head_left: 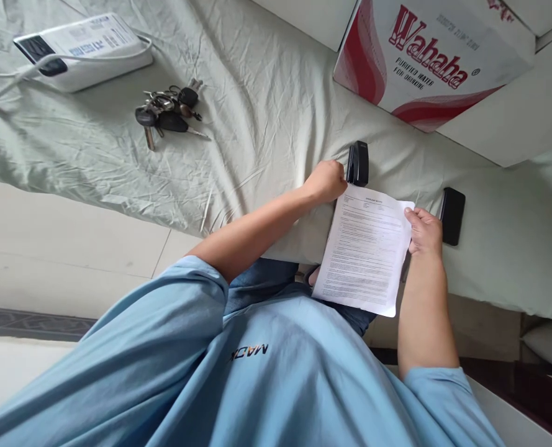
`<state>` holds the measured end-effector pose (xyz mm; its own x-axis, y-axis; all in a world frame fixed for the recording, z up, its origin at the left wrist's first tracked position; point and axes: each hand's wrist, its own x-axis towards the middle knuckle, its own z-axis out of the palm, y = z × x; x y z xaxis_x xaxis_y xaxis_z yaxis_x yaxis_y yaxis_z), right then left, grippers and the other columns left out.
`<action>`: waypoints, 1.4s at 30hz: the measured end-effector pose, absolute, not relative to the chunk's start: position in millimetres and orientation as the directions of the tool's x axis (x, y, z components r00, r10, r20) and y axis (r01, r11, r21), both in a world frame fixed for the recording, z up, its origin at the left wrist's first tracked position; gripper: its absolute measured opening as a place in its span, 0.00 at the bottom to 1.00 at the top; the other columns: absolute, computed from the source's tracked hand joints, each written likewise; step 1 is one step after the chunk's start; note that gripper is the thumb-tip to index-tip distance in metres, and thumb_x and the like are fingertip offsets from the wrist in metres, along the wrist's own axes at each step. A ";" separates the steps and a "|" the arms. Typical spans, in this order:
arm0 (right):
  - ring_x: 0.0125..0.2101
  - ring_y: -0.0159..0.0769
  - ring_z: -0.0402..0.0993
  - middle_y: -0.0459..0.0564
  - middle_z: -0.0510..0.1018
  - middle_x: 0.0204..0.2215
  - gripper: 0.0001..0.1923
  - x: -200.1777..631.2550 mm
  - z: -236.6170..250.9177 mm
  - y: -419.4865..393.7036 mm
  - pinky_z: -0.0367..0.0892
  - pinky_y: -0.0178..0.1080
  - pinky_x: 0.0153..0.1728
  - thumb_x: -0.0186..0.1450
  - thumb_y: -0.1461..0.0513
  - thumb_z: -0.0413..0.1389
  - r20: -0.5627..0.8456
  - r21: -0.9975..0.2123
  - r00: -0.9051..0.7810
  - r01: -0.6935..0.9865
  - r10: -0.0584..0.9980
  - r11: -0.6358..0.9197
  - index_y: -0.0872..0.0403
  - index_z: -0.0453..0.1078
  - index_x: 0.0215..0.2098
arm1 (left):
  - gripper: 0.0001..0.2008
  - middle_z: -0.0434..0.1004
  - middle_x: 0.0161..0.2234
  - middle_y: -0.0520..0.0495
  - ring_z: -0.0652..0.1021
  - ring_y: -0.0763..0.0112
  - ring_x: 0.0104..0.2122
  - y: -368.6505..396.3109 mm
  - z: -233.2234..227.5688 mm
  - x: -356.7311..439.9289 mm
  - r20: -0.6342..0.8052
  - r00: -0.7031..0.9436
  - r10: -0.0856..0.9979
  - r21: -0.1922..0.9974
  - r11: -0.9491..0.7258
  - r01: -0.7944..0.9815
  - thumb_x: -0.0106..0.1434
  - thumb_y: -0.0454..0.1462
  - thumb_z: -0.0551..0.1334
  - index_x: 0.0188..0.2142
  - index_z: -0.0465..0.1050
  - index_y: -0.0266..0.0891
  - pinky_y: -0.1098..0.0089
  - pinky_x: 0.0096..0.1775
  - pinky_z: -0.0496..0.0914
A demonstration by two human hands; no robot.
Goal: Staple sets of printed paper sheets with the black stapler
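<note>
A printed paper sheet (366,248) lies over the bed's edge and my lap. My right hand (425,231) grips its right edge, thumb on top. My left hand (326,180) is curled at the sheet's top left corner, its fingers against a black stapler (358,162) that sits on the bed right at that corner. The fingertips are hidden behind the hand. A flat black rectangular object (452,216) lies on the sheet just beyond my right hand.
The bed is covered with a pale green sheet (257,124). On it lie a bunch of keys (168,112) and a white device (82,49) with a cable at far left. A red and white Wahaha cardboard box (425,56) stands behind.
</note>
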<state>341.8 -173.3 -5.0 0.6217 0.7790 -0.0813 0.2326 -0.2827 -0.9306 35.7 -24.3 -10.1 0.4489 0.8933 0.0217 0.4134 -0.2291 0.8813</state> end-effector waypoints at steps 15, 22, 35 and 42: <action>0.26 0.33 0.62 0.41 0.71 0.23 0.33 343.1 -13.0 -171.1 0.58 0.40 0.30 0.61 0.30 0.69 0.136 -0.823 0.547 0.526 0.826 -0.213 0.49 0.76 0.32 | 0.09 0.85 0.35 0.46 0.82 0.63 0.36 -36.7 -2.6 30.1 0.042 0.427 0.903 0.836 -0.266 0.481 0.69 0.29 0.63 0.37 0.80 0.41 0.62 0.46 0.77; 0.26 0.33 0.60 0.40 0.70 0.21 0.34 337.1 -14.0 -174.3 0.57 0.41 0.32 0.64 0.28 0.65 0.157 -0.791 0.527 0.573 0.836 -0.213 0.49 0.76 0.32 | 0.36 0.78 0.77 0.42 0.76 0.55 0.77 -35.4 -14.4 19.6 0.341 0.524 0.781 0.718 -0.576 0.391 0.64 0.23 0.58 0.67 0.82 0.45 0.50 0.80 0.68; 0.25 0.33 0.59 0.40 0.68 0.20 0.36 329.2 -10.3 -178.9 0.57 0.41 0.31 0.67 0.27 0.63 0.194 -0.770 0.516 0.607 0.834 -0.196 0.49 0.76 0.32 | 0.37 0.79 0.77 0.48 0.78 0.59 0.77 -34.4 -5.7 4.1 0.285 0.665 0.690 0.617 -0.663 0.423 0.67 0.23 0.59 0.69 0.85 0.51 0.45 0.81 0.66; 0.25 0.33 0.59 0.40 0.68 0.20 0.37 328.8 -12.7 -177.7 0.57 0.41 0.31 0.62 0.25 0.67 0.173 -0.829 0.543 0.530 0.822 -0.176 0.49 0.75 0.30 | 0.41 0.77 0.77 0.47 0.83 0.57 0.73 -36.8 0.4 8.6 0.201 0.660 0.724 0.620 -0.616 0.487 0.65 0.19 0.57 0.71 0.84 0.50 0.42 0.81 0.66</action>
<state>328.8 -177.7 -12.7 0.5431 0.8216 0.1734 0.5304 -0.1755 -0.8294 8.6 -36.8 0.4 0.6600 0.7239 0.2009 0.4866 -0.6157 0.6198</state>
